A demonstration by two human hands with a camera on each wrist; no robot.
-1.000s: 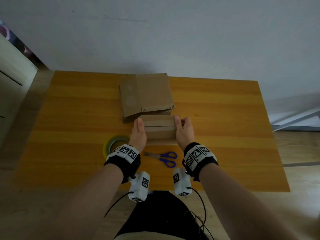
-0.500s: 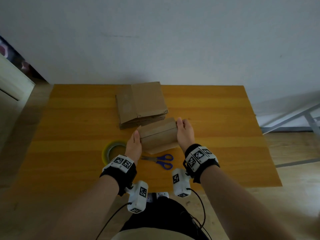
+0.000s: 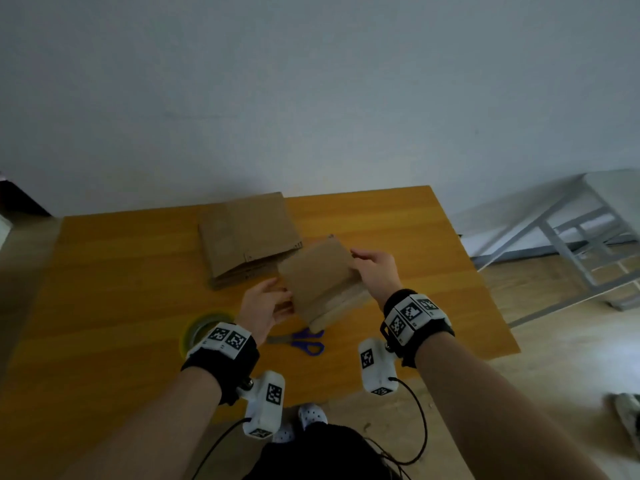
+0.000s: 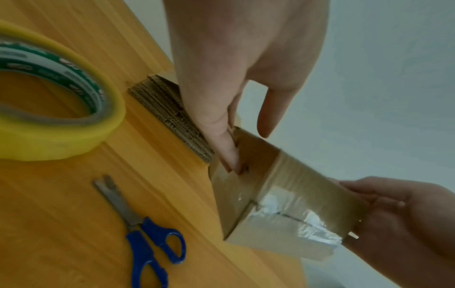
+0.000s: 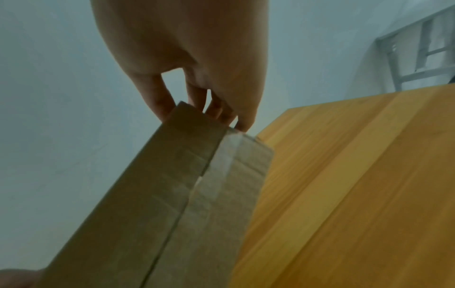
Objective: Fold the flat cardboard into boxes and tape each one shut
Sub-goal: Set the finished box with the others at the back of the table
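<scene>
A small brown cardboard box (image 3: 320, 277) hangs tilted above the orange table (image 3: 121, 271), held between both hands. My left hand (image 3: 278, 297) pinches its near-left end, thumb (image 4: 230, 155) pressed on the side face. My right hand (image 3: 363, 266) grips the far-right end, fingers (image 5: 160, 105) over the edge. Clear tape (image 4: 295, 212) covers the box's seam and wraps round an edge. A stack of flat cardboard (image 3: 246, 237) lies behind the box at the table's back.
A yellow tape roll (image 3: 201, 329) lies on the table left of my left wrist. Blue-handled scissors (image 3: 306, 341) lie under the raised box. A grey metal frame (image 3: 571, 244) stands on the floor to the right.
The box has come up off the table, tilted and swung to the right between both hands. The head view has tipped upward towards the wall.
</scene>
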